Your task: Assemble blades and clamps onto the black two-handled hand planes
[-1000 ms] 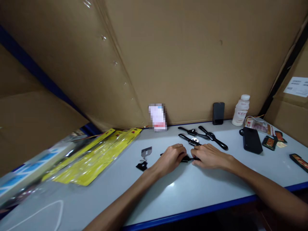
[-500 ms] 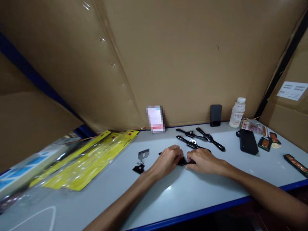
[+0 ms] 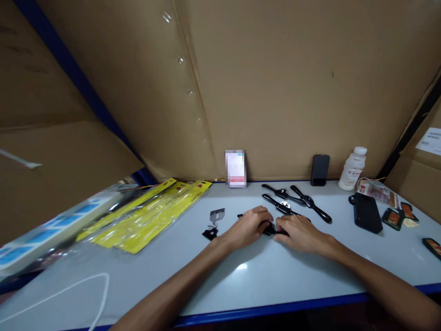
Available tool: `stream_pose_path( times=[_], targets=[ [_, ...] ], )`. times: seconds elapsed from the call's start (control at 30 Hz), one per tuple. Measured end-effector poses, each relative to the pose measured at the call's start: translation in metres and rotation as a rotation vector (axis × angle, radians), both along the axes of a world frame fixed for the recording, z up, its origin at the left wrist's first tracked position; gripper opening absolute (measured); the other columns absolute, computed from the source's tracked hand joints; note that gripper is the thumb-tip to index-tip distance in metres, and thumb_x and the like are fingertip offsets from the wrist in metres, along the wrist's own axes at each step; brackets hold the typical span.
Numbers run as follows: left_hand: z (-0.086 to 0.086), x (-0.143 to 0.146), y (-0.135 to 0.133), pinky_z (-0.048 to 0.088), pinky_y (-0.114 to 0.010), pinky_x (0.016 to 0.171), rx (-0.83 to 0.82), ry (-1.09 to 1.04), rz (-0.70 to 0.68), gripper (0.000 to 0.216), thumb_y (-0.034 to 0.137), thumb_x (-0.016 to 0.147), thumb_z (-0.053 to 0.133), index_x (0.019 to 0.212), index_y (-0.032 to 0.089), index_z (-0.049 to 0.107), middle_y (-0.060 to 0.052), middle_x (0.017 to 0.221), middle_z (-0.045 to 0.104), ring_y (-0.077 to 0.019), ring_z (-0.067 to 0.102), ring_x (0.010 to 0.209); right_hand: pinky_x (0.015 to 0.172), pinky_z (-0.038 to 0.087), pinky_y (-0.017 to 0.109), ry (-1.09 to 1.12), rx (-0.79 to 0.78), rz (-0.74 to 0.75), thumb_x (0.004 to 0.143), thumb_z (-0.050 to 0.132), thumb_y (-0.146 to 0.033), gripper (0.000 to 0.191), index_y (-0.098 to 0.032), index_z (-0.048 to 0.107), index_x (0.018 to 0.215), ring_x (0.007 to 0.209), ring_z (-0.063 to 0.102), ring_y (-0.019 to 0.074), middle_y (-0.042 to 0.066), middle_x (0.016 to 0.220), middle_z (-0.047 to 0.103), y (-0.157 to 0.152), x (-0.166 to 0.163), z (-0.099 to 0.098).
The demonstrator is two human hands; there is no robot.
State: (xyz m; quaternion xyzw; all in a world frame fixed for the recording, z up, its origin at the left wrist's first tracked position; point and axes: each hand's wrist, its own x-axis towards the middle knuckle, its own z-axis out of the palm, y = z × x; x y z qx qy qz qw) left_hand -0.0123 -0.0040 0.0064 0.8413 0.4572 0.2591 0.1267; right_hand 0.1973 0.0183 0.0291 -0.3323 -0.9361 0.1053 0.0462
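Both hands are closed on a black spokeshave (image 3: 270, 229) low over the table, its middle partly hidden by my fingers. My left hand (image 3: 252, 226) grips its left side, with that handle's tip showing past the knuckles. My right hand (image 3: 299, 233) holds the right side, thumb and fingers close to the body. Left of them lie a flat grey slotted blade (image 3: 217, 214), small metal screws (image 3: 211, 225) and a black cap piece (image 3: 209, 234). Just behind my hands rest three more spokeshaves: one with a shiny plate (image 3: 284, 206), another behind it (image 3: 283, 192), and one lying slanted (image 3: 309, 201).
Yellow-backed clear packages (image 3: 148, 220) lie left, beside a long white box with blue patches (image 3: 62, 232). A propped screen (image 3: 236, 169), a black phone (image 3: 320, 170) and a bottle (image 3: 353, 169) stand along the cardboard wall. A black case (image 3: 367, 213) and snack packets (image 3: 392, 218) lie right.
My view has turned a little left, so everything sits further right in the picture. Both hands stay on the spokeshave with nearly the same grip.
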Motion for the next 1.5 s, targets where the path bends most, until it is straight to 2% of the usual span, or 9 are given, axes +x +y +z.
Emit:
stream_pose_path(
  times=[0.07, 0.33, 0.53, 0.7, 0.9, 1.07, 1.2, 1.33, 1.5],
  targets=[
    [-0.001, -0.002, 0.001, 0.05, -0.029, 0.075, -0.022, -0.052, 0.021, 0.028, 0.003, 0.086, 0.053, 0.104, 0.019, 0.068, -0.003, 0.092, 0.067, -0.0168, 0.063, 0.083, 0.066, 0.035, 0.032, 0.0, 0.006, -0.002, 0.093, 0.059, -0.034, 0.014, -0.02, 0.062, 0.094, 0.084, 0.061, 0.0207, 0.004, 0.098, 0.069, 0.0, 0.0, 0.0],
    [0.006, -0.004, 0.001, 0.049, -0.028, 0.074, -0.058, -0.088, -0.017, 0.034, -0.003, 0.078, 0.051, 0.085, 0.02, 0.075, -0.002, 0.085, 0.066, -0.0153, 0.063, 0.08, 0.068, 0.036, 0.033, -0.015, 0.006, -0.004, 0.094, 0.057, -0.033, 0.015, -0.019, 0.063, 0.096, 0.085, 0.062, 0.0217, 0.006, 0.1, 0.069, -0.001, 0.001, 0.002],
    [0.001, -0.001, 0.001, 0.049, -0.027, 0.069, -0.051, -0.106, 0.062, 0.025, 0.004, 0.082, 0.057, 0.098, 0.019, 0.069, -0.001, 0.086, 0.067, -0.0156, 0.062, 0.075, 0.068, 0.038, 0.033, -0.019, 0.021, -0.006, 0.093, 0.059, -0.032, 0.014, -0.019, 0.063, 0.097, 0.085, 0.063, 0.0221, 0.007, 0.101, 0.07, -0.001, 0.0, 0.001],
    [0.0, -0.002, 0.002, 0.049, -0.03, 0.077, 0.005, -0.109, 0.064, 0.024, 0.002, 0.083, 0.056, 0.083, 0.02, 0.072, -0.003, 0.087, 0.065, -0.0185, 0.063, 0.087, 0.069, 0.038, 0.033, -0.014, 0.025, -0.001, 0.094, 0.057, -0.032, 0.014, -0.019, 0.063, 0.096, 0.085, 0.062, 0.0222, 0.006, 0.099, 0.069, 0.0, 0.001, 0.0],
    [0.001, 0.004, 0.0, 0.046, -0.027, 0.067, -0.009, -0.095, 0.062, 0.013, 0.01, 0.085, 0.061, 0.078, 0.018, 0.07, -0.001, 0.079, 0.063, -0.0154, 0.059, 0.074, 0.069, 0.035, 0.032, -0.021, 0.022, -0.006, 0.094, 0.058, -0.032, 0.015, -0.018, 0.063, 0.096, 0.086, 0.062, 0.0219, 0.007, 0.099, 0.068, 0.001, 0.002, 0.001],
    [-0.009, 0.004, 0.005, 0.049, -0.028, 0.074, 0.037, -0.12, 0.099, 0.028, -0.004, 0.078, 0.054, 0.086, 0.018, 0.069, -0.002, 0.083, 0.067, -0.0171, 0.061, 0.08, 0.064, 0.029, 0.032, -0.004, 0.036, -0.009, 0.095, 0.055, -0.03, 0.013, -0.019, 0.061, 0.092, 0.08, 0.06, 0.0195, 0.005, 0.094, 0.068, 0.003, 0.002, -0.003],
    [-0.006, 0.004, 0.003, 0.05, -0.031, 0.08, 0.071, -0.084, 0.093, 0.027, 0.0, 0.079, 0.055, 0.085, 0.02, 0.072, -0.004, 0.092, 0.065, -0.0197, 0.062, 0.091, 0.062, 0.025, 0.031, 0.024, 0.027, -0.015, 0.094, 0.056, -0.029, 0.011, -0.02, 0.059, 0.089, 0.077, 0.058, 0.0179, 0.003, 0.088, 0.066, 0.005, 0.001, -0.005],
    [-0.002, 0.006, 0.0, 0.05, -0.03, 0.078, 0.044, -0.065, 0.101, 0.016, 0.01, 0.083, 0.06, 0.086, 0.02, 0.072, -0.004, 0.091, 0.063, -0.0186, 0.062, 0.085, 0.061, 0.024, 0.031, 0.03, 0.014, -0.018, 0.093, 0.057, -0.028, 0.01, -0.02, 0.057, 0.086, 0.076, 0.057, 0.0175, 0.002, 0.087, 0.066, 0.005, 0.001, -0.005],
    [-0.006, 0.007, 0.002, 0.05, -0.029, 0.078, 0.058, -0.11, 0.091, 0.029, -0.003, 0.079, 0.052, 0.089, 0.018, 0.069, -0.003, 0.089, 0.065, -0.0179, 0.062, 0.085, 0.062, 0.025, 0.031, 0.049, 0.019, -0.008, 0.092, 0.059, -0.027, 0.01, -0.02, 0.057, 0.085, 0.077, 0.058, 0.0185, 0.002, 0.087, 0.066, 0.004, 0.001, -0.005]
  ],
)
